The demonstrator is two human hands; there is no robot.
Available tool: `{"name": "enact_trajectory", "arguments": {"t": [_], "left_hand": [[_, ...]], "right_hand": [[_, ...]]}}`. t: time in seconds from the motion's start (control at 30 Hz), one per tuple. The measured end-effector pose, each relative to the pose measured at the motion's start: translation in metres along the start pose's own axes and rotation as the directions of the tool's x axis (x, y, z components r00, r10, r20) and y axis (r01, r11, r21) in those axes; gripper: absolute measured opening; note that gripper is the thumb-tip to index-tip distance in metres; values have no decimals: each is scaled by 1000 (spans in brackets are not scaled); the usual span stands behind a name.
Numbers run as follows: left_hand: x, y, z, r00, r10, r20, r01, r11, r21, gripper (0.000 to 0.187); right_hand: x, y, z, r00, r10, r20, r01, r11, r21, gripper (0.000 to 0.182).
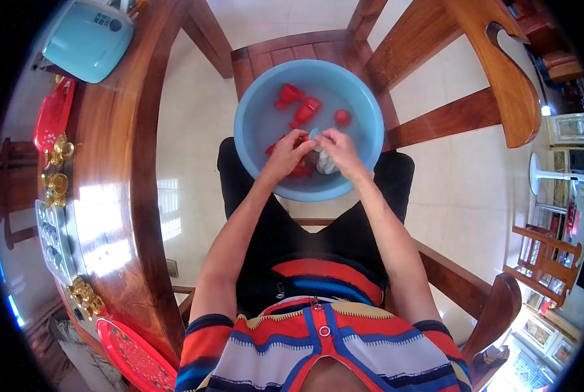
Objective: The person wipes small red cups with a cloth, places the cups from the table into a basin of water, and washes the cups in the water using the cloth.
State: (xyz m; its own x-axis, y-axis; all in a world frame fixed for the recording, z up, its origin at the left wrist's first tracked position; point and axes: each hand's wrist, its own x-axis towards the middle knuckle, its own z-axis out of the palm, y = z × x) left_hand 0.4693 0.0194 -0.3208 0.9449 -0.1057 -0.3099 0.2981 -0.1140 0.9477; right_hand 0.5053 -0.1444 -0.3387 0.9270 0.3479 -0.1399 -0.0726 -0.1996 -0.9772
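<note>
A round blue basin [243, 124] of cloudy water rests on a wooden chair between my knees. My left hand [290, 155] and my right hand [339, 149] are over it, fingers closed and fingertips almost meeting. A small pale-blue piece [314, 133] shows between the fingertips. White, crumpled cloth-like material [326, 163] hangs below my right hand and appears gripped by it. What my left fingers pinch is mostly hidden. Red pieces [300, 171] lie under my left hand. Farther back are two red goblet-shaped cups [290, 94] [307, 111] and a round red piece [342, 117].
On the left, a wooden table [109, 176] holds a light-blue appliance [89, 39], red trays [53, 117] [135, 356], gold-coloured ornaments [58, 186] and a tray of small cups [53, 238]. A wooden chair back [455, 72] rises at the right of the basin.
</note>
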Motion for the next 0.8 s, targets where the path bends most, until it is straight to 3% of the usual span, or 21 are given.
{"name": "enact_trajectory", "arguments": {"t": [0.03,0.1,0.2,0.27,0.3,0.43,0.5,0.6,0.63,0.67,0.8], "left_hand": [[-4,4,1,1000,0,0,0,1000,-1,37],[-11,10,3,972,234,-23,-202,880,429,29],[-10,9,5,976,215,18,-200,869,452,30],[-12,11,6,971,236,33,-217,815,537,33],[-13,12,7,965,256,50,-231,751,619,36],[-13,10,9,919,395,14,-313,705,637,44],[-12,13,10,991,95,-94,-68,966,251,50],[-8,12,4,999,-6,32,1,989,149,55],[-8,10,4,999,-7,33,2,989,151,55],[-8,9,5,998,59,1,-58,963,263,55],[-13,16,8,985,165,-47,-113,832,544,52]], "right_hand": [[-1,-1,0,997,72,-8,-71,994,79,23],[-2,-2,-2,989,146,-13,-142,977,157,23],[-4,-2,-9,985,170,37,-174,973,150,24],[-6,-1,-10,963,266,39,-261,894,363,24],[-4,3,-10,963,266,39,-262,894,363,24],[0,8,-7,967,252,38,-242,862,446,21],[0,8,-7,974,224,21,-207,856,474,20],[-2,8,-9,959,248,141,-285,855,433,19],[-3,5,-7,968,221,115,-249,890,382,19],[-4,2,-5,977,194,90,-213,920,329,19],[-5,-2,-4,973,220,70,-231,904,359,20]]}}
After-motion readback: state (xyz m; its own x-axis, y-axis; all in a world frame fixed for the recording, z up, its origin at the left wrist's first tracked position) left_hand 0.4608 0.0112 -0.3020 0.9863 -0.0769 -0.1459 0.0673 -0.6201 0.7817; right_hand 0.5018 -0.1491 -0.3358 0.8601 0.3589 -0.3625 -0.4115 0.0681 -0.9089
